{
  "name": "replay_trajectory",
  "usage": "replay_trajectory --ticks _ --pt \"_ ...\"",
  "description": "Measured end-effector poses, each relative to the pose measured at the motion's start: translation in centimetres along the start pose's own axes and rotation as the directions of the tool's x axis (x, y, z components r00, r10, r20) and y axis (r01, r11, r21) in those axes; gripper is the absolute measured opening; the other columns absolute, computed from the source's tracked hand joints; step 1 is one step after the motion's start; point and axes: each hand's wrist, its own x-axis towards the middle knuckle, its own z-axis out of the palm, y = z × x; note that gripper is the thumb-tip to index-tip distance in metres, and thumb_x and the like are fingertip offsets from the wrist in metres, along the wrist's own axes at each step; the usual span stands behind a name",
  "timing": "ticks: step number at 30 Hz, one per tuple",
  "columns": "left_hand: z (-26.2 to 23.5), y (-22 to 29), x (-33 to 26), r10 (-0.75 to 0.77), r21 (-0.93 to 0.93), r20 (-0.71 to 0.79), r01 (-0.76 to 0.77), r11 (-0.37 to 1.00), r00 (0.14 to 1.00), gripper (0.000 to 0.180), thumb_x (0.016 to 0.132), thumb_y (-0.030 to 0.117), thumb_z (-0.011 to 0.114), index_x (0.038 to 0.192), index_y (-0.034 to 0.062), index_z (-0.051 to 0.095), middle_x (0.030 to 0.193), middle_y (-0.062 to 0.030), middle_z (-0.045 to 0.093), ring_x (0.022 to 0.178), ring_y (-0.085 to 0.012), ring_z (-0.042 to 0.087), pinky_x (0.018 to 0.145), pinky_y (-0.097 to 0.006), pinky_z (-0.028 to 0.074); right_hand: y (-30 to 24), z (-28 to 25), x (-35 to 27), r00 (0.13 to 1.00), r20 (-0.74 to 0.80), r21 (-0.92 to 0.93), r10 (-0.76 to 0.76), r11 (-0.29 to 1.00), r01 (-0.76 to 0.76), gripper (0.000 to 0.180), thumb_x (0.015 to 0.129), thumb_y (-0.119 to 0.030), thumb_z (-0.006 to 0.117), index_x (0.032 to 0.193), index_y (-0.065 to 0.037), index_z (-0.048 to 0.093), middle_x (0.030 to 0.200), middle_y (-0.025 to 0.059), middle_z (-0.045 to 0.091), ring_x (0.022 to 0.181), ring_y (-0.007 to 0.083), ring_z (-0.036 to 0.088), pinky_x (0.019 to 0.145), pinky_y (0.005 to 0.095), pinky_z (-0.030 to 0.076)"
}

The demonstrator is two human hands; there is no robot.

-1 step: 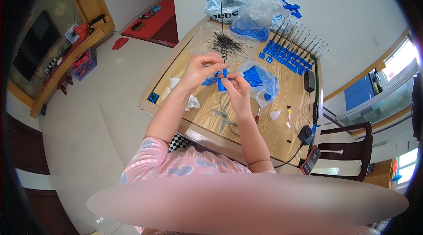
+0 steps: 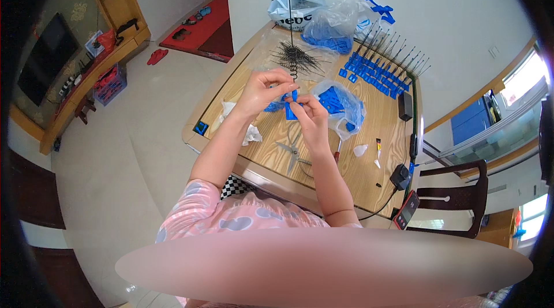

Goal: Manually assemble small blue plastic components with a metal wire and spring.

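Note:
My left hand (image 2: 262, 91) and my right hand (image 2: 309, 116) meet above the wooden table (image 2: 369, 178). Together they pinch a small blue plastic part (image 2: 292, 103) between their fingertips. Just behind the hands lies a heap of thin black wire pins (image 2: 297, 57), and a thin rod with a blue tip (image 2: 289, 15) stands upright out of it. To the right of my right hand is an open clear bag of blue parts (image 2: 341, 105). Metal pliers (image 2: 293, 155) lie on the table below my hands.
Rows of blue parts fitted with black pins (image 2: 378, 71) lie at the back right. Plastic bags (image 2: 323, 16) sit at the far edge. A crumpled tissue (image 2: 251, 132), black adapters (image 2: 405, 106) with cables, a phone (image 2: 407, 210) and a dark chair (image 2: 456, 198) are nearby.

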Motion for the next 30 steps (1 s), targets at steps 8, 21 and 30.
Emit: replay_trajectory --ticks 8,21,30 --pt "0.29 0.41 -0.03 -0.022 -0.009 0.013 0.022 1.0 1.0 0.004 0.076 0.001 0.064 0.079 -0.0002 0.066 0.082 -0.0027 0.057 0.079 -0.0115 0.053 0.074 -0.025 0.042 -0.07 -0.18 0.04 1.0 -0.003 -0.014 -0.002 1.0 0.002 0.006 0.083 0.001 0.056 0.087 0.0 0.053 0.091 0.0037 0.059 0.085 0.0075 0.055 0.073 0.0194 0.043" --pt "0.5 0.25 -0.02 -0.015 -0.04 0.005 0.015 0.999 1.0 0.001 0.075 -0.001 0.063 0.075 -0.0016 0.064 0.082 -0.0044 0.058 0.08 -0.0117 0.054 0.073 -0.026 0.042 -0.16 -0.13 -0.04 1.0 -0.012 -0.013 -0.006 1.0 0.006 0.005 0.083 0.0 0.057 0.087 0.0 0.053 0.091 0.005 0.061 0.081 0.0059 0.054 0.069 0.0189 0.043" --pt "0.62 0.16 -0.11 -0.022 -0.047 -0.001 0.022 0.999 1.0 0.002 0.076 -0.002 0.063 0.075 -0.0016 0.063 0.081 -0.0044 0.058 0.079 -0.0115 0.054 0.073 -0.025 0.042 -0.23 -0.06 -0.05 1.0 -0.006 0.012 -0.002 1.0 0.002 0.005 0.083 0.0 0.057 0.086 0.0 0.053 0.09 0.0047 0.06 0.082 0.0062 0.055 0.068 0.0194 0.043"
